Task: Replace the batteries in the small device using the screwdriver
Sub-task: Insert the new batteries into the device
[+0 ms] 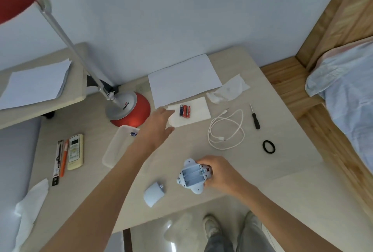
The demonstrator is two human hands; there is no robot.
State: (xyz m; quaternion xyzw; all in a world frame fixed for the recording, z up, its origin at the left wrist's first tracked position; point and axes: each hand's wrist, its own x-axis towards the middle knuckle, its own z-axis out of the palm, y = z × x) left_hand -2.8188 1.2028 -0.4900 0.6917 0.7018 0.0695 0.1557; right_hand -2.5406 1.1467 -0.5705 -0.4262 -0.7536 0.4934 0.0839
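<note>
Pale-blue plastic device (192, 176), probably light, rigid and a bit slick; best held by the body's sides, clear of the bay. It's near the front desk (272, 163) edge, bay up, three slots empty. Right hand (220, 173) grip wraps its right side. Detached cover (154, 193) lies just left. Left hand (159, 124) grip wide, fingers straight, near three batteries (184, 111) on a white napkin (198, 114). Screwdriver (255, 117) lies well right.

The device (193, 175) sits near the worktop's (272, 161) front edge in the right hand (219, 173), with its cover (153, 193) just left of it. Behind them, batteries (184, 111) lie on a napkin (198, 110), and a sheet (183, 82) lies behind that. To the napkin's right lie the cable (226, 128), then the screwdriver (255, 117). To its left stands the lamp (129, 110), with a tray (117, 146) before it.
</note>
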